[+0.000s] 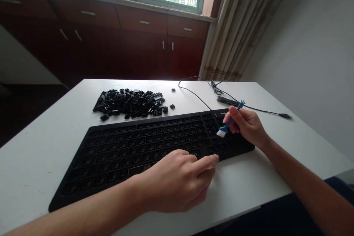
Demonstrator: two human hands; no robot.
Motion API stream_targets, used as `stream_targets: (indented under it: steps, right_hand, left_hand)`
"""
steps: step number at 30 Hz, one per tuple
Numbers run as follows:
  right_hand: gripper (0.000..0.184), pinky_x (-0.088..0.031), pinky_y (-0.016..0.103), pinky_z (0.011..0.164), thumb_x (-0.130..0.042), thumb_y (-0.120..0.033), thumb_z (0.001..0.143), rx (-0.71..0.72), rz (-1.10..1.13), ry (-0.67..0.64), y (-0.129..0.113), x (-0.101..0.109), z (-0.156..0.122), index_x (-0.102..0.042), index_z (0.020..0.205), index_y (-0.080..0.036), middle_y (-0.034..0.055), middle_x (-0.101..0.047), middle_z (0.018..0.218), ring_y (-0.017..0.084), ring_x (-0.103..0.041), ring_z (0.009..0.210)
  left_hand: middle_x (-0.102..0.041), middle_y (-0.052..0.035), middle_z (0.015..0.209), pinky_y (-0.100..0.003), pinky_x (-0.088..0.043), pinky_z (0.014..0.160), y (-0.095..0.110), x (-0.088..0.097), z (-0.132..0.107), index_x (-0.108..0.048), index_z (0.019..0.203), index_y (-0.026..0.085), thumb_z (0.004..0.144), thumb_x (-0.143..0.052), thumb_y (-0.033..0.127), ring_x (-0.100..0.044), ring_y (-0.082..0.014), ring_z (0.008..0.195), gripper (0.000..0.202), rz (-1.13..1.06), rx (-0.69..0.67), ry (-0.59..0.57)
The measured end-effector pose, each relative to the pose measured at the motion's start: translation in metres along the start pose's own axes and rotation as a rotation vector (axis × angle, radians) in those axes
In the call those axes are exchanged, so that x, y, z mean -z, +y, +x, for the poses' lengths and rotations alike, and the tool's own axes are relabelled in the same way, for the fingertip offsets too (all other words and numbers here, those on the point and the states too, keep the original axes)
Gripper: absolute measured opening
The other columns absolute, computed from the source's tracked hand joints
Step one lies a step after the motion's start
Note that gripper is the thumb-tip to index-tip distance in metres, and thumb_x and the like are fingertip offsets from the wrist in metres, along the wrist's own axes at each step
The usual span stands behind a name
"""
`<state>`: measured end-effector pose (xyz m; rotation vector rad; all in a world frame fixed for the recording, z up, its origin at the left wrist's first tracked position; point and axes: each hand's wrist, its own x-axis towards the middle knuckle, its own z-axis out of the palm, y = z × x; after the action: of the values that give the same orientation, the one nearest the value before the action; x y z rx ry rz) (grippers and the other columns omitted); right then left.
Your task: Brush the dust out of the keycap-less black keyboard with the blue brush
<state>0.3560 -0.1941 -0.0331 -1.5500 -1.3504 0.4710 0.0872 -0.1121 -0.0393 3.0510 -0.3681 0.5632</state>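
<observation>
A black keyboard (118,151) with its keycaps off lies across the white table, its rows of bare key sockets showing. My left hand (179,182) is at its front edge, one finger stretched along the edge and the others bent in front of it; the undersides of the fingers are hidden. Over the number pad end, my right hand (247,125) pinches a small blue brush (231,120) between thumb and fingers. The brush tilts, its white bristles pointing down at the sockets. Beyond the keyboard is a heap of loose black keycaps (129,103).
Two single keycaps (173,106) lie apart from the heap. Behind the right hand are a dark slim tool (227,101) and the coiled cable (217,87), its plug (284,115) to the right. Brown cabinets (124,51) and a curtain (238,22) stand past the table.
</observation>
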Motion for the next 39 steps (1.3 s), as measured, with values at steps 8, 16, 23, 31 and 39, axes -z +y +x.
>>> stream_targets:
  steps: [8, 16, 23, 31, 39]
  right_hand:
    - [0.023, -0.058, 0.034, 0.083, -0.06, -0.033, 0.101, 0.292, -0.301, 0.196, 0.0019, -0.0011, 0.0053, -0.073, 0.119, -0.027, 0.0067, -0.073, 0.116, 0.021, -0.07, 0.104]
    - [0.021, -0.053, 0.026, 0.062, -0.068, -0.037, 0.096, 0.164, -0.181, 0.277, 0.0078, -0.0032, 0.0019, -0.068, 0.113, -0.024, 0.0058, -0.073, 0.106, 0.017, -0.069, 0.084]
    - [0.017, -0.051, 0.025, 0.061, -0.064, -0.033, 0.098, 0.224, -0.241, 0.208, 0.0001, -0.0006, 0.0036, -0.075, 0.109, -0.026, 0.0062, -0.07, 0.111, 0.019, -0.066, 0.097]
    - [0.019, -0.053, 0.024, 0.067, -0.06, -0.033, 0.101, 0.212, -0.208, 0.124, 0.0001, -0.0013, 0.0016, -0.073, 0.113, -0.025, 0.0064, -0.068, 0.113, 0.018, -0.067, 0.1]
    - [0.017, -0.052, 0.026, 0.064, -0.064, -0.035, 0.099, 0.145, -0.183, 0.161, 0.0019, -0.004, 0.0015, -0.07, 0.111, -0.025, 0.0041, -0.072, 0.104, 0.015, -0.069, 0.081]
  left_hand:
    - [-0.061, -0.0075, 0.146, -0.034, -0.052, 0.054, 0.0003, -0.0008, -0.0004, -0.072, 0.112, 0.016, 0.097, -0.049, 0.026, -0.062, -0.0121, 0.06, 0.029, -0.001, -0.001, -0.003]
    - [-0.06, -0.0082, 0.147, -0.034, -0.051, 0.055, 0.0003, -0.0007, -0.0007, -0.072, 0.114, 0.016, 0.097, -0.049, 0.027, -0.063, -0.0126, 0.061, 0.031, 0.0, -0.003, -0.012]
    - [-0.062, -0.0055, 0.147, -0.034, -0.051, 0.055, 0.0004, -0.0006, -0.0002, -0.073, 0.112, 0.016, 0.098, -0.049, 0.026, -0.061, -0.0125, 0.06, 0.03, 0.004, 0.003, -0.003]
    - [-0.062, -0.0038, 0.146, -0.035, -0.051, 0.053, 0.0003, -0.0003, 0.0, -0.073, 0.111, 0.016, 0.098, -0.048, 0.026, -0.06, -0.0128, 0.059, 0.03, -0.001, 0.005, 0.004]
    - [-0.061, -0.0023, 0.147, -0.036, -0.052, 0.053, 0.0007, -0.0012, -0.0004, -0.073, 0.112, 0.017, 0.098, -0.047, 0.027, -0.061, -0.0135, 0.06, 0.031, 0.006, 0.009, 0.009]
